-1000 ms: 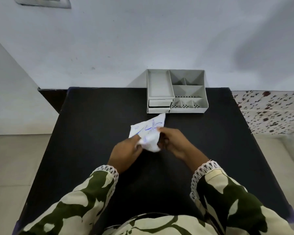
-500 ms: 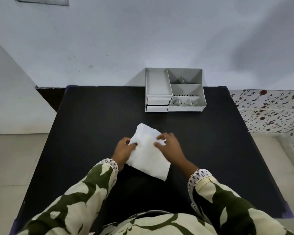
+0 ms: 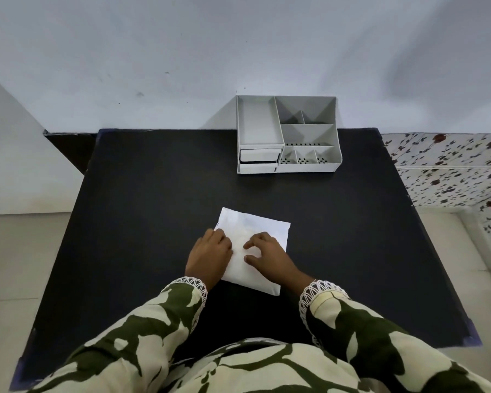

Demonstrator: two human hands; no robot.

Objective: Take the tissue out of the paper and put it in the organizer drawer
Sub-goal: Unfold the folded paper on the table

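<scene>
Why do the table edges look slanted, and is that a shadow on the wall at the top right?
Head view: the wide-angle lens splays the black table outward toward the bottom; yes, a soft dark shadow falls on the pale wall at upper right; light is dim and even, no glare; the white folded paper looks slightly washed out.

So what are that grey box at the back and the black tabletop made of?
The organizer looks like matte grey moulded plastic: thin even walls, neat rows of punched holes. The table seems covered in dull black sheet, possibly laminate or vinyl; it shows no shine or grain.

A single head-worn view looks steeply down and forward over the black table [image 3: 153, 222] toward the wall [image 3: 238, 38]
</scene>
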